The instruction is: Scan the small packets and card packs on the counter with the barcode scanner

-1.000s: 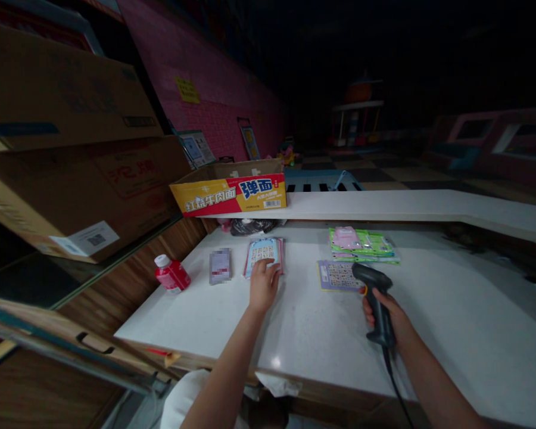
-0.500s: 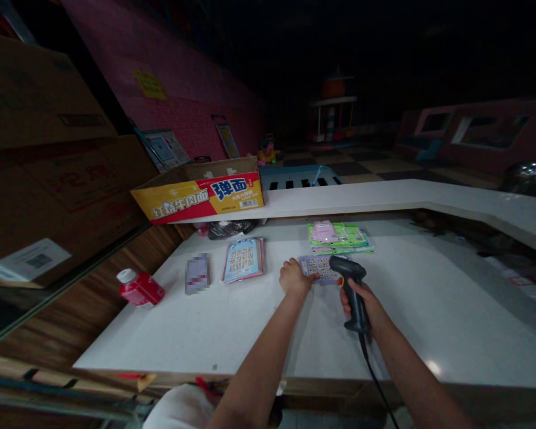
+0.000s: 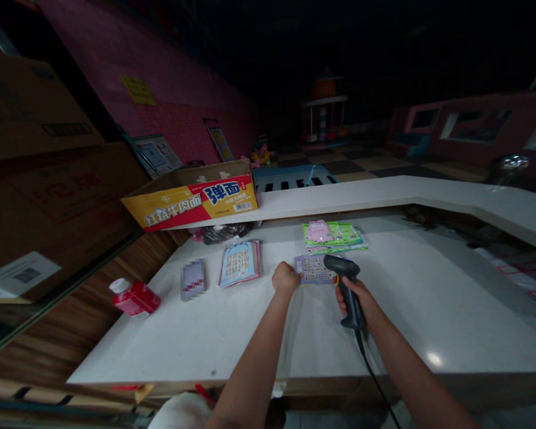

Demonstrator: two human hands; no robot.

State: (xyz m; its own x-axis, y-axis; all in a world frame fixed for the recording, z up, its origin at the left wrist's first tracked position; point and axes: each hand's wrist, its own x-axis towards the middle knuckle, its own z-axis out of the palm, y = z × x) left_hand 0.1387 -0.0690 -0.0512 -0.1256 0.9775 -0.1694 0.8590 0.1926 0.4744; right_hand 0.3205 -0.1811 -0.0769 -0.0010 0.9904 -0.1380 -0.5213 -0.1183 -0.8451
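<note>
Right hand (image 3: 356, 298): closed firmly round the grip of a black scanner (image 3: 342, 266), cable (image 3: 375, 381) running down from its butt past the counter edge
Left hand (image 3: 286, 277): fingers curled, tips at the left edge of a purple sheet (image 3: 313, 269); whether they have hold of it cannot be told
Sheet: flat on a white counter (image 3: 205, 351), just under the scanner's head, between both hands
Beyond the grip: green packs (image 3: 333, 235)
Left of the left hand: blue-edged stack (image 3: 239, 263), blurred packet (image 3: 193, 279), red bottle (image 3: 134, 297)
Farthest: yellow-and-red carton (image 3: 190, 196) on a raised ledge (image 3: 384, 190)
</note>
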